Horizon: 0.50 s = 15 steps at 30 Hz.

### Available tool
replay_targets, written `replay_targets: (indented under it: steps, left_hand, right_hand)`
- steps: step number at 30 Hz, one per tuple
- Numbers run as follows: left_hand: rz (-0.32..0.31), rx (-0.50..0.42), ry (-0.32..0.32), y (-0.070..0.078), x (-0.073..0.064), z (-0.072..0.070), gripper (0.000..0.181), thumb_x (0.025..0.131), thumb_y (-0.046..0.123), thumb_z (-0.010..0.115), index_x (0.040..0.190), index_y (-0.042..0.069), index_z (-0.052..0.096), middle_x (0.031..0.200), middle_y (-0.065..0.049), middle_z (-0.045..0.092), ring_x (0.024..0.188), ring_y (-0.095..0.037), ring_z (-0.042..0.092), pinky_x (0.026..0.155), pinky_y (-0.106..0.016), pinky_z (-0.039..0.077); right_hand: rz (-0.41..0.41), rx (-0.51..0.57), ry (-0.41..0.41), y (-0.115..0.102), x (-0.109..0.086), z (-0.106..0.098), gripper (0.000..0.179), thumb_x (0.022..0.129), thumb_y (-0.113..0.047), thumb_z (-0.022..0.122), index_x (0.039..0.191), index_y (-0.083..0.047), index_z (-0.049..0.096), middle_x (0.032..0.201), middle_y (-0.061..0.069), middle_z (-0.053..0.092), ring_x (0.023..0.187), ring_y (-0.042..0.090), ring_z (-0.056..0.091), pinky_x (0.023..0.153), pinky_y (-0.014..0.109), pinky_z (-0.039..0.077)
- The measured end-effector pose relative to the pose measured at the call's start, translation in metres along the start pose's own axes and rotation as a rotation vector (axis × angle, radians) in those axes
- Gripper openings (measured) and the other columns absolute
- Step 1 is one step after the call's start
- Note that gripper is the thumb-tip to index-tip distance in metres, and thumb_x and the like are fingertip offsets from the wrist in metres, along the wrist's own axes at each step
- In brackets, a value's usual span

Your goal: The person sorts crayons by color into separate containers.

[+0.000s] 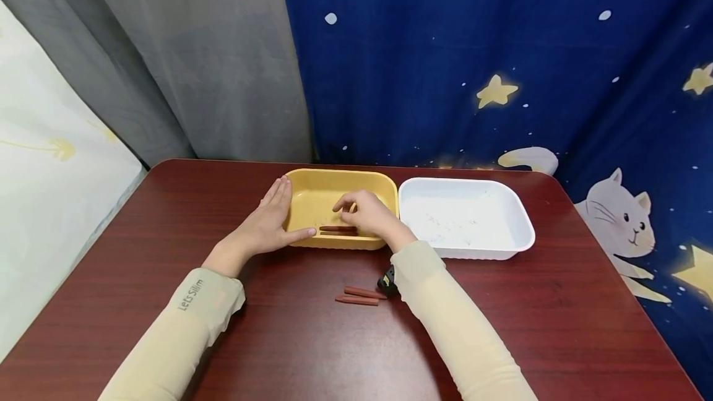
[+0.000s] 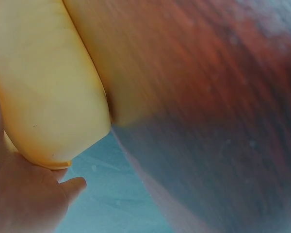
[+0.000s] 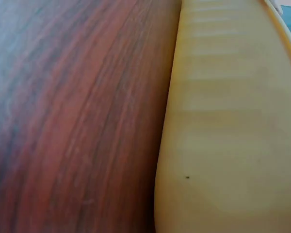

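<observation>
My left hand [image 1: 271,220] lies along the left end of the yellow tray [image 1: 342,173], its fingers straight at the side and its thumb on the front rim. Inside the tray, near the front wall, lie two dark brown pointed sticks [image 1: 337,228]. Over them hovers my right hand [image 1: 364,210], fingers loosely bent, with nothing visible in them. Two more reddish-brown pointed sticks [image 1: 356,300] lie on the table in front of the tray. In the left wrist view part of the left hand [image 2: 31,196] touches the tray's end; the right wrist view shows only the tray's outer wall [image 3: 223,131] and table.
A white tray [image 1: 466,251] with small specks on its floor stands right beside the yellow one. Both are on a dark red wooden table [image 1: 278,351]. A black wrist strap [image 1: 387,280] on the right wrist is close to the loose sticks. Curtains [image 1: 434,67] hang behind.
</observation>
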<state>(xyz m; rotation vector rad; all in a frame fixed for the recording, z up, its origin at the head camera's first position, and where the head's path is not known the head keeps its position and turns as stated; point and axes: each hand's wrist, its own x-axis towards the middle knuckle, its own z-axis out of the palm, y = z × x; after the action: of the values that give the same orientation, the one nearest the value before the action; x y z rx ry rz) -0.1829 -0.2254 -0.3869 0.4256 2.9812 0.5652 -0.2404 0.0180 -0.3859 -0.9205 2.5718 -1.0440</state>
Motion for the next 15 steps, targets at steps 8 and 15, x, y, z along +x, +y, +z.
replay_targets:
  steps: [8,15]
  left_hand:
    - [0.002,0.009,0.000,0.000,0.000,0.000,0.122,0.085,0.067,0.064,0.156,-0.006,-0.002,0.167,-0.020,-0.006,0.155,-0.035,-0.006,0.125,-0.054,0.011]
    - [-0.004,0.013,0.002,0.001,0.000,0.000,0.122,0.084,0.066,0.065,0.156,-0.006,-0.002,0.167,-0.019,-0.007,0.155,-0.036,-0.005,0.125,-0.054,0.011]
  right_hand:
    - [-0.072,0.013,0.100,-0.006,-0.014,-0.006,0.020,0.093,-0.012,0.065,0.108,-0.004,0.074,0.095,0.006,0.071,0.082,0.021,0.060,0.073,0.025,0.048]
    - [-0.105,0.008,0.115,-0.012,-0.030,-0.017,0.019,0.093,-0.012,0.065,0.107,-0.004,0.074,0.092,0.005,0.069,0.077,0.016,0.059,0.072,0.025,0.049]
